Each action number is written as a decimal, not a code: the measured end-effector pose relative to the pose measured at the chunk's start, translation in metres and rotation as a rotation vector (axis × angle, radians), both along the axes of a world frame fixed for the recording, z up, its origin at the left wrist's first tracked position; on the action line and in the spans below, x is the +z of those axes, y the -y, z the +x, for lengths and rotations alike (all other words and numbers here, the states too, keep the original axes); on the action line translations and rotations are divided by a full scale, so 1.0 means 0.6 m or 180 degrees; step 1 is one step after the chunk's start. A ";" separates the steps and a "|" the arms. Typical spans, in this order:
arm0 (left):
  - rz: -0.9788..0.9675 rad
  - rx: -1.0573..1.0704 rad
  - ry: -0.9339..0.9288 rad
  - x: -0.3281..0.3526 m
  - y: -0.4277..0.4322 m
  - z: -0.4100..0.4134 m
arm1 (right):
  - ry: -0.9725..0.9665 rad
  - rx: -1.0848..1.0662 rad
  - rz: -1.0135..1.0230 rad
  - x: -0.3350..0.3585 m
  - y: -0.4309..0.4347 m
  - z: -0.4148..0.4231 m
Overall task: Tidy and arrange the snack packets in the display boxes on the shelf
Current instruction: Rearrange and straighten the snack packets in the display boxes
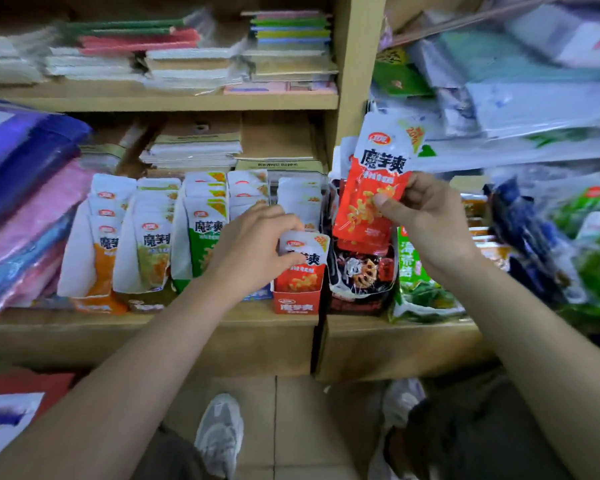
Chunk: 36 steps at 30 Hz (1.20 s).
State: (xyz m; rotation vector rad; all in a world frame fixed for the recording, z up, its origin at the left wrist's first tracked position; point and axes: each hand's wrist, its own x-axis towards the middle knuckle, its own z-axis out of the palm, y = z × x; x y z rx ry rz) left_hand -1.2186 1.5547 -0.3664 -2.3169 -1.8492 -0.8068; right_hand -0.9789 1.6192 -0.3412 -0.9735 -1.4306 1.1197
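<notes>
You are filling the red display box (293, 301) on the shelf (153, 323). Your right hand (420, 216), held up just right of it, holds a red packet (371, 188) in a thumb-and-finger grip. Your left hand (257, 244) reaches forward, pinching the front packet (305, 249) in the box. The next move is probably to slot the red packet in upright.

snack pkts (155, 244) upright in display boxes (293, 301) | boxes side-by-side on shelf (118, 323) | notebooks (194, 147) behind

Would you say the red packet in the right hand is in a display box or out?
Out. The right hand pinches the red packet in the air, above the dark packets.
</notes>
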 end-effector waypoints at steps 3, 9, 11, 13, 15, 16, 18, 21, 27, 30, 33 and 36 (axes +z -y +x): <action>-0.0042 -0.0044 0.0093 -0.002 0.005 -0.008 | -0.0284 0.0163 -0.0097 0.006 0.007 0.007; -0.0110 0.0049 0.1167 0.000 0.017 -0.038 | -0.0416 0.0569 0.0054 0.000 0.030 -0.011; -0.0179 0.0153 0.1417 0.000 0.019 -0.045 | -0.0197 0.0581 0.0174 -0.014 0.038 -0.029; -0.0278 0.0236 0.1709 0.003 0.020 -0.051 | 0.0135 0.0547 0.0334 -0.033 0.042 -0.046; -0.0391 0.0187 0.2107 0.009 0.023 -0.055 | 0.0583 0.0518 0.0457 -0.056 0.039 -0.058; -0.0449 0.0088 0.2324 0.014 0.026 -0.056 | 0.0835 0.0530 0.0521 -0.065 0.039 -0.063; -0.0496 -0.0167 0.2599 0.024 0.031 -0.051 | 0.1396 0.0584 0.0808 -0.077 0.041 -0.071; -0.0486 -0.0424 0.2504 0.028 0.034 -0.041 | 0.1997 0.0645 0.1209 -0.088 0.040 -0.079; -0.0420 -0.0394 0.2009 0.007 0.016 -0.034 | 0.2189 0.0531 0.1085 -0.075 0.050 -0.067; -0.0314 -0.0340 0.1721 0.003 0.011 -0.035 | 0.1693 0.0476 0.1056 -0.061 0.052 -0.060; -0.0285 -0.0286 0.1447 -0.001 0.012 -0.033 | 0.1588 0.0495 0.1437 -0.054 0.054 -0.057; -0.0316 -0.0253 0.1108 -0.007 0.019 -0.032 | 0.2046 0.0648 0.2061 -0.057 0.052 -0.058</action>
